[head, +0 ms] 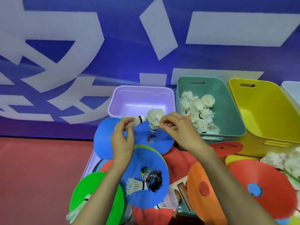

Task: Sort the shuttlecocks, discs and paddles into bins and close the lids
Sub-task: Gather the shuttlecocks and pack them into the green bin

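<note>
Currently both hands sit mid-frame over the blue discs (151, 158). The left hand (122, 138) pinches a shuttlecock (138, 120) by its feathers, cork pointing right. The right hand (178, 129) pinches a second shuttlecock (155, 118), cork down. Right of centre, the teal bin (227, 98) holds a pile of shuttlecocks (196, 111) — purple bin (142, 88) just left of it, yellow bin (263, 111) further right.

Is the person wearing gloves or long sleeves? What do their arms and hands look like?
No gloves. The left hand and the right hand are bare, and no rings show. The left forearm and the right forearm are bare too: no sleeves, watch or bracelet can be seen as far as the picture's bottom edge.
</note>
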`<state>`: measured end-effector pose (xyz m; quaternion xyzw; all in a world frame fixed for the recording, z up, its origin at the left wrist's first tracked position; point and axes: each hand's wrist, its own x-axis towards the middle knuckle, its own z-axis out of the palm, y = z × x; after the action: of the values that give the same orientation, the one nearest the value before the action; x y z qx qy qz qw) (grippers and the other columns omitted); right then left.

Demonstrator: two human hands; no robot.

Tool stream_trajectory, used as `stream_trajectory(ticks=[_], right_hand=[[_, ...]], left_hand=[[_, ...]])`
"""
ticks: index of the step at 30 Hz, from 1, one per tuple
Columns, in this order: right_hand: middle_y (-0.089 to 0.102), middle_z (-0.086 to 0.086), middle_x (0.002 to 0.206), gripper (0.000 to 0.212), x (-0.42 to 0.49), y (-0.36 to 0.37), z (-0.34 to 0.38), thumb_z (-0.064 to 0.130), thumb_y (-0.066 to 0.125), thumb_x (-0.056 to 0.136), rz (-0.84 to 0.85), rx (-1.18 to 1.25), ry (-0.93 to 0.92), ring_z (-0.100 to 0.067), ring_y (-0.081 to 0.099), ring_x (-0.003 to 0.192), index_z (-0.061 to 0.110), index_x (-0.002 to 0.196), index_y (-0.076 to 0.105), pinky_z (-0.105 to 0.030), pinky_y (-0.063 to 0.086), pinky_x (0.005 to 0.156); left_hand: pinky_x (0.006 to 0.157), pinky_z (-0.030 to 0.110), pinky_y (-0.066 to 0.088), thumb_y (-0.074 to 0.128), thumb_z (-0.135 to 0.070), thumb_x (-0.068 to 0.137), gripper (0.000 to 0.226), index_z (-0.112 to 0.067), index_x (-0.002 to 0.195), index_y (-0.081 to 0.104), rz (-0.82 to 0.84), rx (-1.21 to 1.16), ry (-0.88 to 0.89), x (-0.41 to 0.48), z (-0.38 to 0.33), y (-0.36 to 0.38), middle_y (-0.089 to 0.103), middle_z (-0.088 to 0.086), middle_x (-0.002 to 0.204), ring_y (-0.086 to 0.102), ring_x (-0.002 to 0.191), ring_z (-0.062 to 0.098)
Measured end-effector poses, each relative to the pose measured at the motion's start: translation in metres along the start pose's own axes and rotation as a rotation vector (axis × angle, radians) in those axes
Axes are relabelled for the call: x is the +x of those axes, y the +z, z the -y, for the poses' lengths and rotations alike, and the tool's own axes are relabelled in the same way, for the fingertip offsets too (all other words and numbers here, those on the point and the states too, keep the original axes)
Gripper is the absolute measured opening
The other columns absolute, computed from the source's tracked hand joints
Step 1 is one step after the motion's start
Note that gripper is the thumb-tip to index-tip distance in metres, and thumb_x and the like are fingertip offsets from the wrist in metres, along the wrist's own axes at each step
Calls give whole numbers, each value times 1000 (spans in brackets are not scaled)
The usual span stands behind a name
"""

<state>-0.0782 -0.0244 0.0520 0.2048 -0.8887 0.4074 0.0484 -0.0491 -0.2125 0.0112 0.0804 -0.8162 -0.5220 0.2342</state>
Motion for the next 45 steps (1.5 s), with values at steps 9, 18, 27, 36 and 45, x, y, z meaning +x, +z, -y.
stream_trajectory(ticks=[9, 18, 27, 36, 45], right_hand=[[57, 0, 84, 4, -2, -111, -92, 14, 66, 86, -400, -219, 297, -11, 53, 71, 11, 89, 67, -23, 44, 67], [67, -13, 97, 15, 59, -149, -182, 15, 59, 90, -269, -386, 453, -28, 61, 86, 6, 97, 67, -34, 47, 73], [66, -16, 101, 17, 105, -140, -222, 6, 48, 93, -37, -581, 563, -34, 62, 93, 7, 100, 63, -32, 46, 70], [61, -18, 116, 30, 121, -124, -234, -9, 39, 90, 286, -610, 594, -33, 59, 106, -1, 110, 59, -35, 48, 82], [56, -16, 118, 44, 93, -138, -220, 4, 47, 90, 183, -541, 551, -35, 57, 105, 11, 133, 38, -38, 47, 77]], left_hand=[[100, 31, 40, 44, -15, 99, 29, -9, 123, 59, 434, 112, 232, 33, -69, 155, 61, 5, 124, 55, 116, 20], [104, 37, 35, 38, 7, 88, 56, -8, 142, 32, 782, 638, 178, 83, -78, 270, 35, 12, 146, 38, 131, 29], [86, 37, 48, 51, 10, 77, 40, -9, 112, 61, 542, 650, 584, 99, -66, 313, 64, 8, 107, 58, 97, 29], [83, 36, 48, 40, 10, 85, 40, -6, 116, 60, 941, 1038, 384, 101, -47, 337, 59, 11, 115, 60, 102, 30], [102, 35, 39, 50, -4, 91, 37, -21, 122, 62, 886, 777, 171, 102, -48, 311, 40, 9, 141, 49, 123, 26]])
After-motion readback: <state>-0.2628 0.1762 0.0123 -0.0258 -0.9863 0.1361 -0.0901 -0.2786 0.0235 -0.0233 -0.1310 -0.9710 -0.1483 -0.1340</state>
